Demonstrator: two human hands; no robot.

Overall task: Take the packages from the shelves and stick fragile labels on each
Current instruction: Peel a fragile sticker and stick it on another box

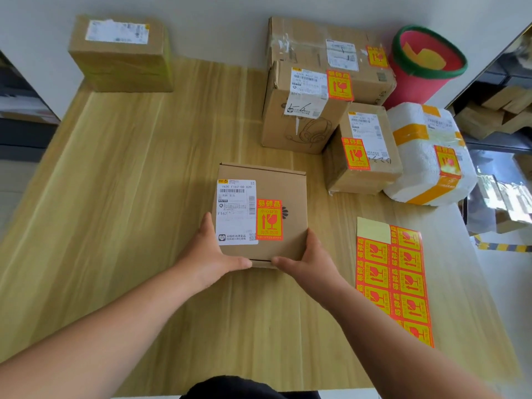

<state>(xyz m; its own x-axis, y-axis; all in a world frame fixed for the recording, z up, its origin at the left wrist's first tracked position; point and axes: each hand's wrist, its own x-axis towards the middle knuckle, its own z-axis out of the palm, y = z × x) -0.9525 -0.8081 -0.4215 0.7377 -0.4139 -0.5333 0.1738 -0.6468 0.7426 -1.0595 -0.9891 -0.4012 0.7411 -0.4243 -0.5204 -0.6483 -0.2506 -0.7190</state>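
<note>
A small flat cardboard box point(288, 191) lies in the middle of the wooden table point(144, 168). It bears a white shipping label and a red-and-yellow fragile label point(269, 220). My left hand point(213, 251) grips its near left corner, and my right hand point(308, 257) grips its near right corner. A sheet of fragile labels point(394, 280) lies flat to the right of my right hand, its top left sticker peeled off.
Labelled packages crowd the far right: two stacked brown boxes point(302, 122), a smaller box point(362, 151) and a white foam parcel point(429, 156). A box with no fragile label point(121, 59) stands at the far left. A red bin point(423, 67) sits behind; shelves flank both sides.
</note>
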